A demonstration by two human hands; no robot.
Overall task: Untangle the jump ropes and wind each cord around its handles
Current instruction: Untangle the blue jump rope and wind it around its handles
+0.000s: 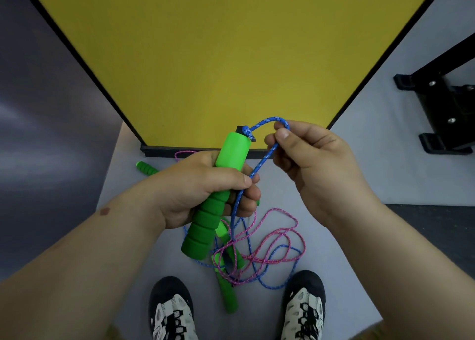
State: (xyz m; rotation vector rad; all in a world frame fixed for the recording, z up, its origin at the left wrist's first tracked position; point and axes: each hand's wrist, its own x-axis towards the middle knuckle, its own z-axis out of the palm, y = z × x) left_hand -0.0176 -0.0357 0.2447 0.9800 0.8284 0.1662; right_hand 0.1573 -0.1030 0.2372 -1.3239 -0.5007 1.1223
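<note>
Winding looks barely begun: left hand [205, 188] grips green handle [205, 211], right hand [305, 159] pinches blue cord [259, 165] (pink cord [277, 237] tangled w/ it on floor), so next move likely needs slack freed.

Handle [205, 208] of matt green ribbed foam, black plastic cap at tip; blue cord [259, 159] and pink cord [280, 237] braided cloth, speckled; floor [359, 172] smooth, matt grey; yellow panel [218, 57] matt, fine-textured.

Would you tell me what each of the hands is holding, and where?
The left hand grips the green foam jump-rope handle around its middle; the right hand pinches the blue braided cord near the handle's top.
</note>
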